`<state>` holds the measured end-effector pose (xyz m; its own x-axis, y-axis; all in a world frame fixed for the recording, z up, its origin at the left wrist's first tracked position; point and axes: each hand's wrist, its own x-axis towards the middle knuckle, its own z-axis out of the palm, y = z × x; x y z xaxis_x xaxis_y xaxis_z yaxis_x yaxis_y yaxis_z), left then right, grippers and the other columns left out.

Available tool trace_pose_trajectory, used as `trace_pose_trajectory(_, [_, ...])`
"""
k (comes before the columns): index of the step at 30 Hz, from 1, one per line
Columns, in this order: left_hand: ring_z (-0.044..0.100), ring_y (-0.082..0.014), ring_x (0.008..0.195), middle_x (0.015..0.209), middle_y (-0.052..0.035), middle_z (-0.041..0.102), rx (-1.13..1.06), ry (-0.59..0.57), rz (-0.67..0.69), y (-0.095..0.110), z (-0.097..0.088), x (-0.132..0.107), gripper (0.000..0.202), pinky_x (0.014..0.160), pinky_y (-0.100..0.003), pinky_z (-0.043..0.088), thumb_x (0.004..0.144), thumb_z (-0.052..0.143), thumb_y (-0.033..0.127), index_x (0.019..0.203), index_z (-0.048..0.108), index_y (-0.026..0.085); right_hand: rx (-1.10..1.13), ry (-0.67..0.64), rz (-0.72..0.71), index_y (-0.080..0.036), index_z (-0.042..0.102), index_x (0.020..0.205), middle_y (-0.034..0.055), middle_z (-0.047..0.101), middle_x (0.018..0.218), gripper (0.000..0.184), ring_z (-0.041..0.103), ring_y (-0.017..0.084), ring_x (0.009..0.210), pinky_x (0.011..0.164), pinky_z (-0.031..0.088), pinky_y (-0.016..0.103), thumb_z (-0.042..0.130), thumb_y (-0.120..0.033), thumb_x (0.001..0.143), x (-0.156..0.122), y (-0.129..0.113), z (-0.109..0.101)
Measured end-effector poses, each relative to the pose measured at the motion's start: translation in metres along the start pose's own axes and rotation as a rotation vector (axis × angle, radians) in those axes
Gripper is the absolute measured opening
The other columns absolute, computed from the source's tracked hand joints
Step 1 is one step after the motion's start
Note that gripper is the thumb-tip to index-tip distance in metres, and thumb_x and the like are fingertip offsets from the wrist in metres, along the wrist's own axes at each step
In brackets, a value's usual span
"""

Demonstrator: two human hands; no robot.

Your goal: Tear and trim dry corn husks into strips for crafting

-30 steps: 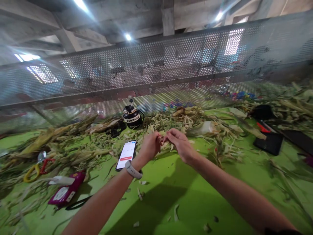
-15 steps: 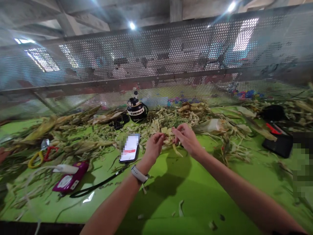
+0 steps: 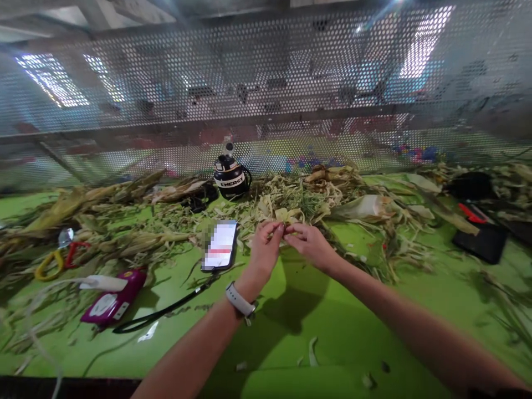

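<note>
My left hand (image 3: 265, 246), with a pale watch strap (image 3: 240, 299) at its wrist, is closed in a pinch. Its fingertips meet those of my right hand (image 3: 311, 245), also pinched. Between and just beyond them shows a small pale-yellow piece of corn husk (image 3: 286, 214); the fingers hide most of what they grip. Directly behind lies a heap of shredded dry husk (image 3: 286, 191). To the left of my left hand is a phone (image 3: 222, 246) with a lit screen, face up on the green tabletop (image 3: 266, 360).
A black jug marked ENERGY (image 3: 231, 180) stands behind the phone. At left lie yellow-and-red-handled scissors (image 3: 50, 267) and a purple power bank (image 3: 114, 302) with a white cable. A dark flat case (image 3: 482, 238) lies at right. Perforated metal screening (image 3: 266, 72) closes off the back.
Both hands have drawn closer together, fingertips now touching. The husk strip that hung below my right fingers no longer shows. The view has tipped slightly downward.
</note>
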<state>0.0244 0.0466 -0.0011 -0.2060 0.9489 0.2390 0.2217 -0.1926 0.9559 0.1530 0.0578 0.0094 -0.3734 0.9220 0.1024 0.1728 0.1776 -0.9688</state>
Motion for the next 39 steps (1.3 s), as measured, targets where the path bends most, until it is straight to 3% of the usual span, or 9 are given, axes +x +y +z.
trace_pose_trajectory(6, [0.053, -0.0179, 0.097, 0.1, -0.0075, 0.057, -0.063, 0.029, -0.03, -0.001, 0.002, -0.002, 0.015, 0.089, -0.032, 0.04, 0.076, 0.057, 0.024, 0.085, 0.067, 0.016, 0.046, 0.087, -0.046, -0.014, 0.064, 0.085, 0.0023, 0.061, 0.07, 0.021, 0.054, 0.014, 0.065, 0.058, 0.04, 0.024, 0.055, -0.03, 0.074, 0.002, 0.005, 0.003])
trace_pose_trajectory(12, [0.053, -0.0176, 0.094, 0.097, -0.0065, 0.057, -0.056, 0.006, -0.027, 0.0, 0.001, -0.001, 0.014, 0.089, -0.033, 0.04, 0.077, 0.057, 0.025, 0.081, 0.068, 0.017, 0.034, 0.087, 0.036, -0.016, 0.058, 0.072, -0.0079, 0.039, 0.047, 0.013, 0.03, 0.006, 0.041, 0.042, 0.023, 0.02, 0.055, -0.029, 0.069, 0.001, -0.006, -0.004])
trace_pose_trajectory(17, [0.052, -0.018, 0.093, 0.092, -0.0056, 0.058, -0.03, 0.011, 0.018, -0.003, 0.0, -0.001, 0.013, 0.088, -0.032, 0.04, 0.078, 0.058, 0.025, 0.077, 0.069, 0.019, 0.081, -0.001, 0.138, -0.019, 0.048, 0.063, -0.0094, 0.032, 0.043, 0.014, 0.024, 0.006, 0.038, 0.04, 0.019, 0.021, 0.048, -0.028, 0.074, -0.001, -0.013, -0.008])
trace_pose_trajectory(22, [0.054, -0.0167, 0.081, 0.085, -0.0042, 0.061, -0.041, -0.023, 0.005, -0.006, 0.001, 0.0, 0.013, 0.074, -0.029, 0.044, 0.077, 0.057, 0.024, 0.08, 0.067, 0.017, 0.123, -0.078, 0.136, -0.019, 0.045, 0.064, -0.0102, 0.029, 0.043, 0.024, 0.022, 0.006, 0.038, 0.04, 0.017, 0.021, 0.05, -0.039, 0.078, -0.001, -0.013, -0.005])
trace_pose_trajectory(26, [0.052, -0.0141, 0.065, 0.07, -0.0016, 0.06, 0.011, -0.081, -0.013, -0.003, 0.0, -0.002, 0.019, 0.061, -0.025, 0.042, 0.081, 0.05, 0.028, 0.078, 0.063, 0.016, 0.121, -0.101, 0.137, -0.019, 0.043, 0.063, -0.0104, 0.029, 0.045, 0.022, 0.021, 0.005, 0.039, 0.041, 0.017, 0.021, 0.05, -0.035, 0.077, -0.001, -0.011, -0.003])
trace_pose_trajectory(30, [0.055, -0.0144, 0.064, 0.075, -0.004, 0.064, 0.125, -0.055, 0.11, -0.001, -0.002, -0.005, 0.02, 0.06, -0.024, 0.041, 0.082, 0.049, 0.027, 0.094, 0.06, 0.014, 0.026, -0.109, 0.05, -0.018, 0.044, 0.061, -0.0081, 0.034, 0.049, 0.02, 0.027, 0.006, 0.044, 0.044, 0.02, 0.021, 0.049, -0.029, 0.076, -0.002, -0.011, -0.004])
trace_pose_trajectory(33, [0.052, -0.0135, 0.056, 0.066, -0.0014, 0.062, 0.238, -0.037, 0.216, -0.001, -0.004, -0.006, 0.028, 0.055, -0.024, 0.038, 0.081, 0.048, 0.021, 0.108, 0.052, 0.013, -0.061, -0.12, -0.02, -0.017, 0.044, 0.061, -0.0072, 0.035, 0.053, 0.02, 0.029, 0.007, 0.047, 0.045, 0.022, 0.021, 0.048, -0.028, 0.077, -0.005, -0.018, -0.006])
trace_pose_trajectory(35, [0.05, -0.0131, 0.052, 0.062, -0.0001, 0.06, 0.324, -0.035, 0.265, 0.0, -0.005, -0.006, 0.024, 0.054, -0.024, 0.037, 0.081, 0.045, 0.017, 0.103, 0.054, 0.014, -0.101, -0.13, -0.017, -0.017, 0.045, 0.061, -0.0071, 0.035, 0.053, 0.02, 0.029, 0.007, 0.047, 0.045, 0.022, 0.021, 0.048, -0.028, 0.078, -0.007, -0.023, -0.01])
trace_pose_trajectory(39, [0.058, -0.0152, 0.066, 0.078, -0.0057, 0.066, 0.401, -0.089, 0.372, 0.001, -0.005, -0.004, 0.022, 0.065, -0.026, 0.043, 0.081, 0.042, 0.013, 0.09, 0.062, 0.017, -0.119, -0.122, -0.025, -0.017, 0.046, 0.062, -0.0071, 0.034, 0.052, 0.021, 0.028, 0.007, 0.047, 0.045, 0.021, 0.021, 0.048, -0.031, 0.079, -0.009, -0.032, -0.018])
